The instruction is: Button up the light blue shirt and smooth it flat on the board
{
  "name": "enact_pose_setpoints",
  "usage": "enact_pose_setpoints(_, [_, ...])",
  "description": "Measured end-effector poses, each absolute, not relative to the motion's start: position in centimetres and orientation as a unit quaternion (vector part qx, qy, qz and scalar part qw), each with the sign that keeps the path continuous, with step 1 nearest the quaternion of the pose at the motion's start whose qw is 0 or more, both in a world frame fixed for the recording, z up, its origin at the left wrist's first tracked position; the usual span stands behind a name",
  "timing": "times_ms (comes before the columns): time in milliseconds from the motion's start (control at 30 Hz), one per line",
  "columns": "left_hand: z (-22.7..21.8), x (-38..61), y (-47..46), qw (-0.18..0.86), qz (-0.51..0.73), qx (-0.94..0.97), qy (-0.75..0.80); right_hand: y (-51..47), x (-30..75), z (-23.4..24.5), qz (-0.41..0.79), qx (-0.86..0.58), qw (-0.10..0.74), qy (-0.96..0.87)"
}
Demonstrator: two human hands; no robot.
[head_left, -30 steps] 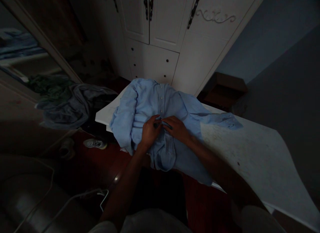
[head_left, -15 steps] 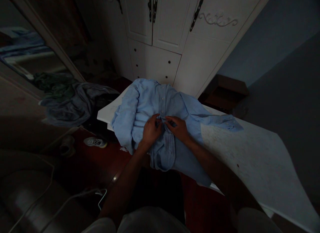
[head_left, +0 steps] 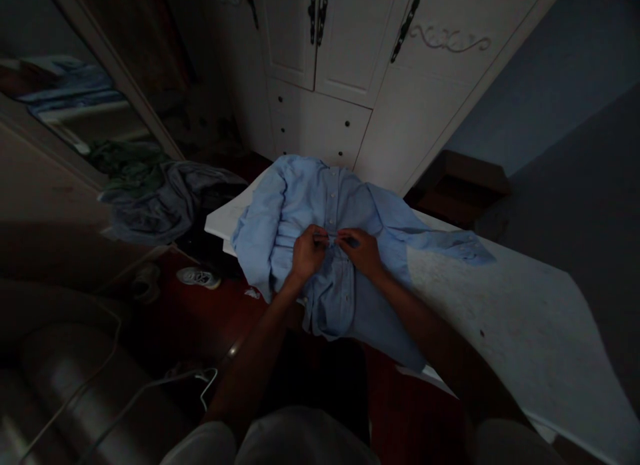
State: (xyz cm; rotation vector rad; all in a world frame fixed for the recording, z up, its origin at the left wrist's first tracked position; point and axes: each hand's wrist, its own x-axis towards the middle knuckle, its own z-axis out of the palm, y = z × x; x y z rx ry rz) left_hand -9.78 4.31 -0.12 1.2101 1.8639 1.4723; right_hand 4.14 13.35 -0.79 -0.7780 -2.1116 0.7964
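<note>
A light blue button-up shirt point(head_left: 305, 192) lies front up across the white board, one sleeve stretched to the right and the lower part hanging over the near edge. My left hand point(head_left: 309, 253) pinches the button placket at mid-front. Close beside it, my right hand point(head_left: 361, 252) grips the placket's other side with thumb and fingertips. Buttons show along the placket above my hands. Whatever lies right between the fingertips is too small and dark to make out.
The white board point(head_left: 500, 312) runs to the lower right. Behind it stands a white wardrobe point(head_left: 320, 115). Dark clothes point(head_left: 155, 208) are heaped at the left, a shoe point(head_left: 199, 277) on the red floor below. A hanger point(head_left: 207, 388) and cables are at lower left; a brown box-like piece point(head_left: 465, 185) is at right.
The view has shifted slightly, so the scene sits a little further right. My fingers have moved slightly at the placket, and the shirt front below them hangs a bit differently.
</note>
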Motion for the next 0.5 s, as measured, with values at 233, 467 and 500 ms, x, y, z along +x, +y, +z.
enact_pose_setpoints(233, [-0.4,-10.08,4.57,0.264,0.53,0.431,0.681,14.0,3.99,-1.27,0.404,-0.335,0.352,-0.775])
enact_pose_setpoints(467, [-0.51,-10.22,4.5,0.264,0.526,0.448,0.673,14.35,4.08,-1.38,0.376,-0.308,0.324,-0.812])
enact_pose_setpoints(500, [-0.49,-10.2,4.46,0.262,0.522,0.453,0.674,14.34,4.1,-1.34,0.354,-0.297,0.324,-0.826])
